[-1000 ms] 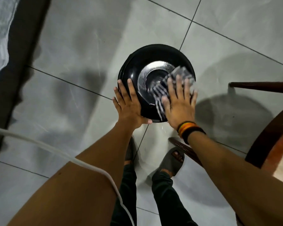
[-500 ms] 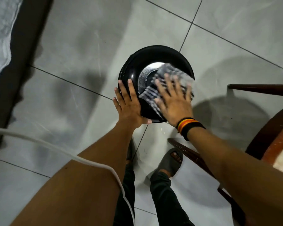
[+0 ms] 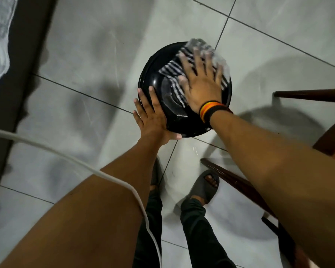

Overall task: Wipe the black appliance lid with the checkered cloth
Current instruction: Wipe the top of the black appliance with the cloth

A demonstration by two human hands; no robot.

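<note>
Our left hand [image 3: 151, 118] grips the near rim of the round glossy black appliance lid [image 3: 159, 84], fingers flat on top and thumb beneath, above the grey tiled floor [image 3: 81, 55]. Our right hand [image 3: 202, 85], fingers spread wide, presses the black-and-white checkered cloth [image 3: 171, 67] onto the lid's far side.

Both bare arms reach forward and down, forearms converging from the lower corners of the head view. The left hand [image 3: 153, 120] clamps the near rim of the black lid [image 3: 155, 75], four fingers laid straight on top and the thumb tucked beneath. The right hand [image 3: 201, 82] lies palm-down, fingers splayed wide and straight (their tips blurred), pressing on the checkered cloth [image 3: 172, 69]. The right wrist, reaching farther forward than the left, wears a striped wristband [image 3: 211, 110]. The two hands sit close together without touching.
</note>
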